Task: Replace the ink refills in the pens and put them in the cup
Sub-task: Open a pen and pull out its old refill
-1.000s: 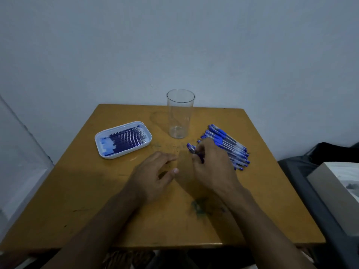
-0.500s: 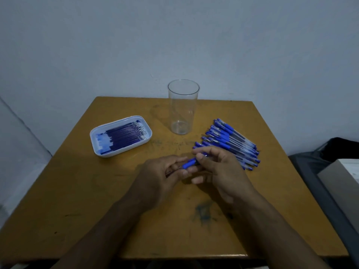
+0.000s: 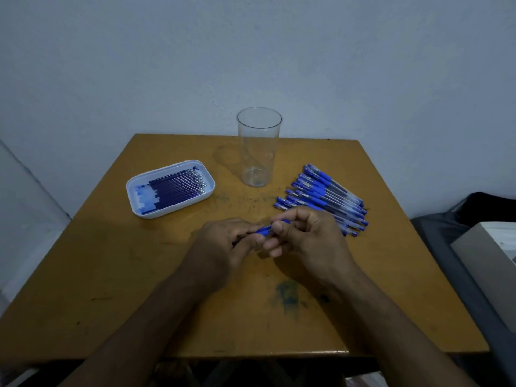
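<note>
One blue pen point(image 3: 265, 229) is held between both hands over the middle of the wooden table point(image 3: 111, 275). My left hand point(image 3: 223, 244) grips its left end and my right hand point(image 3: 304, 238) pinches its right end; most of the pen is hidden by the fingers. A pile of several blue pens point(image 3: 326, 196) lies just behind my right hand. The clear plastic cup point(image 3: 259, 148) stands upright and empty near the far edge. A white tray point(image 3: 134, 191) at the left holds several dark blue refills point(image 3: 178, 188).
A grey wall rises right behind the table. Dark bags and a grey box point(image 3: 485, 263) sit off the table's right side. Ink stains point(image 3: 287, 297) mark the tabletop near the front edge.
My right hand picked a pen from the pile and brought it toward the middle. My left hand came up and took hold of its other end. The view has shifted slightly.
</note>
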